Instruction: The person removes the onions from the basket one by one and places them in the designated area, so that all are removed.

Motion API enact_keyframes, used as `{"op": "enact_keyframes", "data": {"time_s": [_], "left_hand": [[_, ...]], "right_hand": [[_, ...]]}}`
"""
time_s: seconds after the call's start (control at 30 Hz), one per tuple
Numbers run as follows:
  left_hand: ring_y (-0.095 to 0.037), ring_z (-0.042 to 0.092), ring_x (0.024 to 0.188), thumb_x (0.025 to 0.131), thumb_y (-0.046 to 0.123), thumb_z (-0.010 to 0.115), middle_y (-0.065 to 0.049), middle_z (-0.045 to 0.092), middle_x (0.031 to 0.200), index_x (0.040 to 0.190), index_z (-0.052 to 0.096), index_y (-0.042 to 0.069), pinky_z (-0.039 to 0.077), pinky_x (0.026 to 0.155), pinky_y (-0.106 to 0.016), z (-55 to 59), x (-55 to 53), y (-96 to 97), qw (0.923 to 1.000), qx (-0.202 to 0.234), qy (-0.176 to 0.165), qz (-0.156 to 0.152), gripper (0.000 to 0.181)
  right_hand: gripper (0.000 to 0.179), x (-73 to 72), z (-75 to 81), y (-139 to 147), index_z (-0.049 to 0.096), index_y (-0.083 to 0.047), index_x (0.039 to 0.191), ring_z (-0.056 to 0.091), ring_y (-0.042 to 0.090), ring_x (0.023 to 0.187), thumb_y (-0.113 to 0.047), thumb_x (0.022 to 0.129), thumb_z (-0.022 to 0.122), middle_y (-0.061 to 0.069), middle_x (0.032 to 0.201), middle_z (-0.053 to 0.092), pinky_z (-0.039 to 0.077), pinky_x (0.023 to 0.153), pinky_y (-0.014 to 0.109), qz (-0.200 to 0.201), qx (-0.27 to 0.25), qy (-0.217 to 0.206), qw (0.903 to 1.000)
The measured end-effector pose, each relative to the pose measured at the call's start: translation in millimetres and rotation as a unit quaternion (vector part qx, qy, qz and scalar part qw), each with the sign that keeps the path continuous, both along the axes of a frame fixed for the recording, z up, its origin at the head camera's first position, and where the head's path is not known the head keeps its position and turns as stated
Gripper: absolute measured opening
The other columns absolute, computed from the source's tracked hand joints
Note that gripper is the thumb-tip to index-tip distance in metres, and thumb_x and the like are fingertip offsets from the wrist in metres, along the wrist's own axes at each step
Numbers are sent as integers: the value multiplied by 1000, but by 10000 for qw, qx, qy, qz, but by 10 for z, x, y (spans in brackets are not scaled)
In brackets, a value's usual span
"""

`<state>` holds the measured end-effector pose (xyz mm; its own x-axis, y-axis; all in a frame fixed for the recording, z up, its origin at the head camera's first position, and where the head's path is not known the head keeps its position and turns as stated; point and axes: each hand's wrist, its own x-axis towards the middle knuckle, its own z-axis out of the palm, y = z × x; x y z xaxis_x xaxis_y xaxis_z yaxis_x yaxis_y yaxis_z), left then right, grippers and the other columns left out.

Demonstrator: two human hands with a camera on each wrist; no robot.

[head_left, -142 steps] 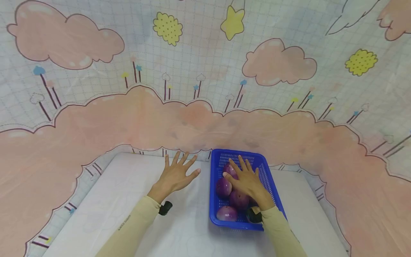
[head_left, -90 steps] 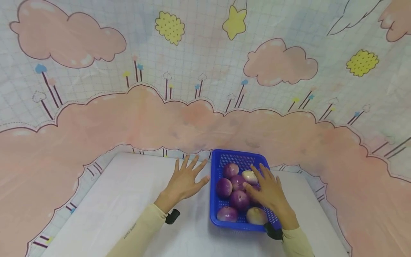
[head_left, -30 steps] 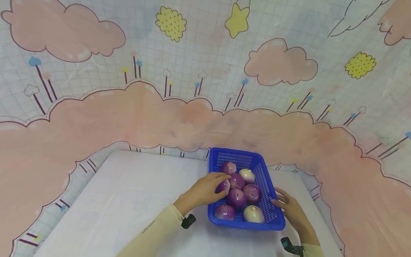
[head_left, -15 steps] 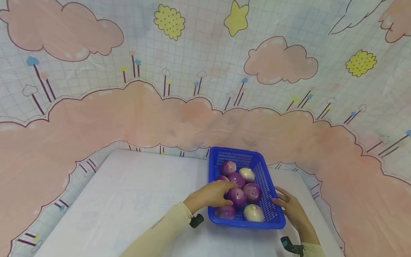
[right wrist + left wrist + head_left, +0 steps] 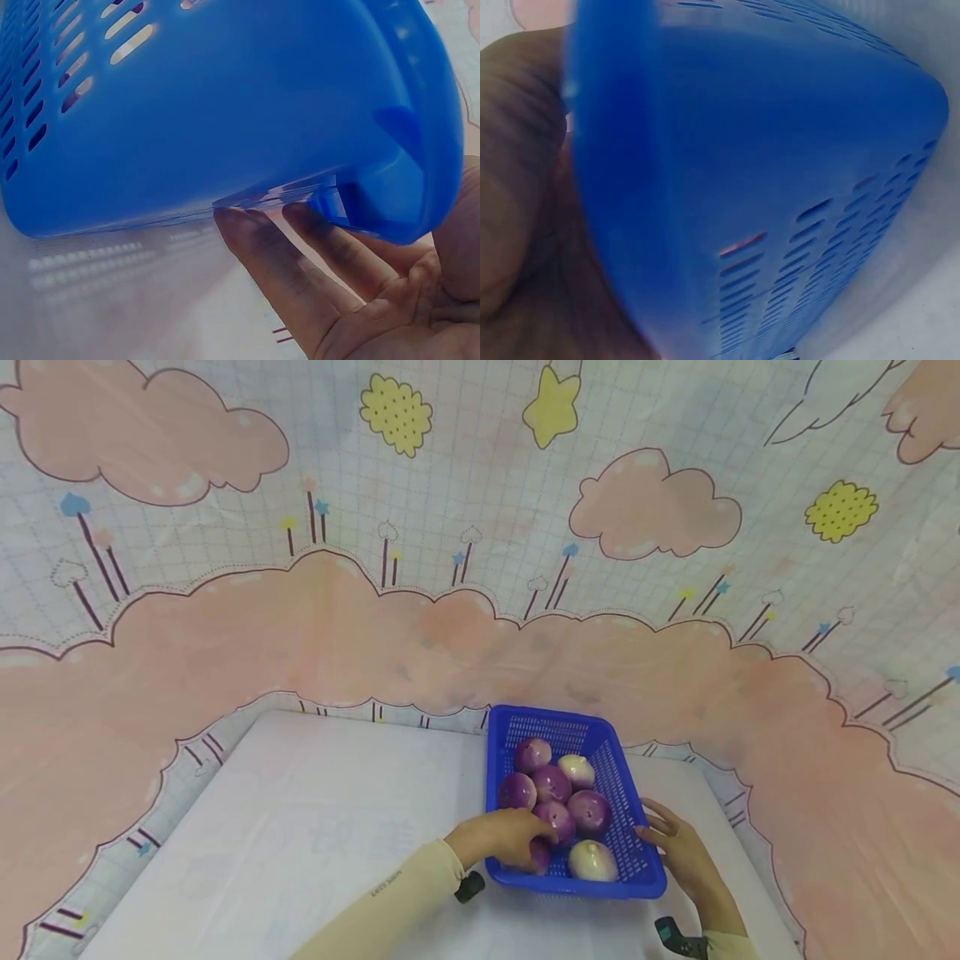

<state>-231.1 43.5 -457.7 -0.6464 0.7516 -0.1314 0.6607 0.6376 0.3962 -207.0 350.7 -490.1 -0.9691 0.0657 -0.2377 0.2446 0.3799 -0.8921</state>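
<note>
Grasping, I'd say: left hand (image 5: 501, 837) curled round the seven-o'clock onion (image 5: 539, 857), right hand (image 5: 684, 853) clasping the basket (image 5: 570, 887) at four; lifting wants steadiness.

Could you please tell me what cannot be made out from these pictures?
Head view: most of the near-left onion, hidden by the left hand, so whether it is gripped is unclear.
Head view: much of the floor of the blue basket, covered by the onions.
Left wrist view: the left hand's far part, hidden behind the basket's blurred rim.
Right wrist view: part of the right hand, cut off by the edges.
</note>
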Motion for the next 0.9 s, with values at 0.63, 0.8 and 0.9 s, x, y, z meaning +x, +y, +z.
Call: {"op": "enact_keyframes", "data": {"time_s": [0.63, 0.8, 0.9], "left_hand": [[-14, 70, 92, 84, 34, 74, 9, 74, 97, 111, 68, 37, 54, 84, -35, -63, 85, 116, 9837, -1225, 1294, 226, 28], [-12, 69, 88, 83, 32, 75, 9, 73, 94, 109, 67, 36, 55, 81, -32, -103, 64, 124, 9830, -1206, 1381, 101, 27], [-11, 68, 85, 82, 30, 76, 9, 72, 89, 105, 66, 36, 56, 79, -30, -127, 43, 124, 9837, -1080, 1435, 7, 26]], "right_hand": [[71, -1, -31, -7, 22, -18, 157, 50, 45, 131, -22, 97, 60, 28, 153, 36, 51, 100, 54, -43, 188, 139, 9997], [70, 3, -25, -11, 23, -17, 156, 50, 45, 131, -21, 97, 60, 28, 154, 35, 52, 99, 53, -60, 135, 95, 9998], [70, 7, -30, -5, 23, -16, 156, 49, 45, 132, -21, 97, 59, 28, 154, 35, 51, 100, 54, -56, 147, 75, 9998]]}}
